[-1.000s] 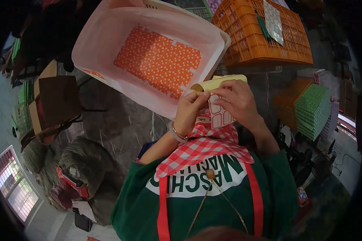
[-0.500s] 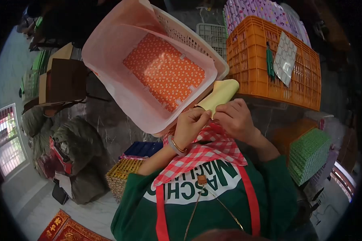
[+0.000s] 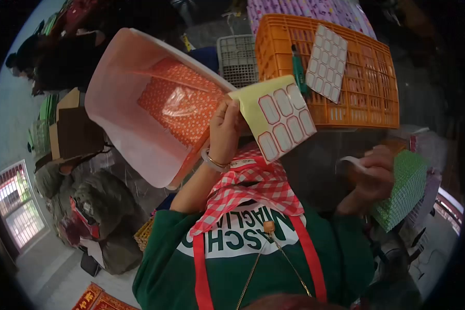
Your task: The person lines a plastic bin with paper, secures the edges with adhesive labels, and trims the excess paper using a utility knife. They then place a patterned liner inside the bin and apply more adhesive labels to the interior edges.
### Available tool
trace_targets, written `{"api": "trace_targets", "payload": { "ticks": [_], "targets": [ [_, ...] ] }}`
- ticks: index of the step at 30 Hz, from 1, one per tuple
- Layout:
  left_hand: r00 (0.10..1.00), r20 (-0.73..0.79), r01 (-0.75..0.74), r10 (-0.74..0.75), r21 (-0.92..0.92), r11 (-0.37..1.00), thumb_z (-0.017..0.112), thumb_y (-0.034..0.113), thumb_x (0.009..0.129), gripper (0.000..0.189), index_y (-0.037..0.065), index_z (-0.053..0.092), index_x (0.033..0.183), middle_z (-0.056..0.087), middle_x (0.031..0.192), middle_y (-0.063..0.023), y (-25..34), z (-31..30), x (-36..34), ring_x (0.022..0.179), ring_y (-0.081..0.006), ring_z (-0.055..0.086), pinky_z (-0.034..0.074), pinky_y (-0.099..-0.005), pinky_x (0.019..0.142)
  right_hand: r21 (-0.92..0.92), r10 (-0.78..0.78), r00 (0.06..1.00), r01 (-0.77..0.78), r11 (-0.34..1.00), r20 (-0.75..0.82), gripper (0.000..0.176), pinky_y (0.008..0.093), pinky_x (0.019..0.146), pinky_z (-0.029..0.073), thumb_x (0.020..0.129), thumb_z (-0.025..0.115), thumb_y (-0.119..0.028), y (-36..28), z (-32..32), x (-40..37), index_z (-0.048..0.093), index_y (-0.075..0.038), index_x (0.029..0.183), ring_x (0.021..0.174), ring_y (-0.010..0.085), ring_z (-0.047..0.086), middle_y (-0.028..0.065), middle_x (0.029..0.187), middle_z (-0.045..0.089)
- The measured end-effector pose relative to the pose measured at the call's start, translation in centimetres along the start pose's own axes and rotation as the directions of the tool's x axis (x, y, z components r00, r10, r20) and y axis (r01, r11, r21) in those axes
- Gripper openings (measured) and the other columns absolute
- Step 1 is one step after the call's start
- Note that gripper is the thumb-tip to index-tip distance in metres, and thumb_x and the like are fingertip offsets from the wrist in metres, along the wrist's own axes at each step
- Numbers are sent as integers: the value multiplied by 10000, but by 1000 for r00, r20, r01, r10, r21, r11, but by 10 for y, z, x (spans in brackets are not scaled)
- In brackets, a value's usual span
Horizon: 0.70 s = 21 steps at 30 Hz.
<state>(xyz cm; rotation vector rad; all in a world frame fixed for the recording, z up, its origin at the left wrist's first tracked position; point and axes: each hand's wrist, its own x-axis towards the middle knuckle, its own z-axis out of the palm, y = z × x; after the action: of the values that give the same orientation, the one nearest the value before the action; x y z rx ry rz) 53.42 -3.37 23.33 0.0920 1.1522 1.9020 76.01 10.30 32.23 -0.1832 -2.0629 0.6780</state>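
My left hand (image 3: 225, 129) pinches the corner of a sheet of sticker labels (image 3: 289, 121), which has yellow backing and red-bordered blank labels. The sheet faces up, just in front of a basket (image 3: 113, 103) lined with translucent plastic. Inside that basket lie orange flower-patterned packs (image 3: 181, 103) under clear film. Out to the right, my right hand (image 3: 374, 173) is closed, blurred by motion, with a curled white label (image 3: 352, 163) at its fingertips.
An orange crate (image 3: 367, 77) stands ahead, with another label sheet (image 3: 326, 62) and a green pen-like tool (image 3: 298, 70) on it. Behind sits a grey basket (image 3: 237, 59). Dark bulging bags (image 3: 103, 201) and a cardboard box (image 3: 77, 129) are at left; green-patterned packs (image 3: 405, 186) at right.
My hands were together at the folded sheet; now they are apart. My left hand has brought the sheet flat and face up, while my right hand has swung right with a white label.
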Motion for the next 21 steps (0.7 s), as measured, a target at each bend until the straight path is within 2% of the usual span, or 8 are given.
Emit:
{"api": "trace_targets", "payload": {
  "ticks": [5, 7, 9, 11, 13, 18, 19, 21],
  "targets": [
    [954, 300, 59, -2, -180, 982, 428, 242, 912, 212, 51, 505, 961, 551, 836, 2, -34, 93, 38, 721, -81, 539, 447, -210, 644, 204, 392, 817, -336, 920, -423, 148, 335, 737, 491, 789, 572, 11, 22, -58, -81, 516, -38, 917, 827, 216, 543, 130, 897, 552],
    [942, 323, 142, -94, -128, 982, 424, 239, 914, 204, 57, 515, 901, 531, 761, 25, -73, 115, 56, 672, -62, 522, 434, -208, 605, 65, 511, 587, -615, 786, -629, 116, 315, 756, 474, 811, 566, -16, 26, -49, -104, 512, -24, 914, 841, 176, 533, 101, 915, 542],
    [987, 138, 84, -84, 8, 996, 450, 231, 892, 236, 22, 548, 840, 580, 742, -47, -134, 127, 76, 655, -151, 559, 441, -262, 598, 159, 595, 505, -664, 731, -625, 106, 296, 762, 463, 819, 565, -38, 29, -38, -116, 506, -22, 906, 843, 160, 529, 90, 915, 537],
    [993, 116, -69, -17, 691, 719, 467, 212, 862, 264, -25, 571, 807, 605, 797, -159, -178, 113, 99, 684, -284, 571, 449, -340, 637, 272, 698, 429, -704, 656, -574, 104, 277, 768, 452, 827, 565, -60, 31, -25, -124, 501, -19, 898, 845, 144, 525, 80, 916, 532],
    [958, 163, 29, -234, 763, 646, 469, 225, 878, 296, -53, 551, 941, 595, 817, -115, -216, 93, 111, 663, -206, 587, 479, -313, 612, 303, 793, 362, -782, 544, -489, 89, 263, 768, 440, 848, 540, -79, 40, -10, -128, 488, -20, 891, 842, 141, 525, 66, 902, 526],
    [849, 352, -529, 395, 560, 638, 536, 110, 821, 303, -2, 476, 1096, 529, 909, -118, -91, 61, 52, 840, -222, 526, 429, -306, 735, 299, 854, 360, -825, 480, -377, 101, 266, 764, 443, 857, 530, -99, 49, 4, -129, 487, -16, 893, 870, 151, 518, 73, 922, 519],
    [724, 319, -635, 611, 654, 412, 549, 81, 801, 270, 11, 495, 1056, 521, 902, -106, -61, 32, 57, 790, -205, 515, 419, -283, 700, 277, 860, 331, -848, 451, -389, 107, 266, 761, 444, 858, 529, -104, 54, 8, -127, 485, -14, 894, 885, 155, 514, 74, 927, 514],
    [463, -41, -410, 885, 876, 255, 529, 126, 816, 258, -1, 496, 1039, 517, 906, -78, -13, -42, 76, 782, -192, 501, 412, -292, 695, 296, 866, 368, -832, 469, -338, 108, 268, 758, 439, 858, 529, -105, 59, 24, -120, 484, -14, 894, 879, 154, 508, 71, 924, 508]
  ]
}}
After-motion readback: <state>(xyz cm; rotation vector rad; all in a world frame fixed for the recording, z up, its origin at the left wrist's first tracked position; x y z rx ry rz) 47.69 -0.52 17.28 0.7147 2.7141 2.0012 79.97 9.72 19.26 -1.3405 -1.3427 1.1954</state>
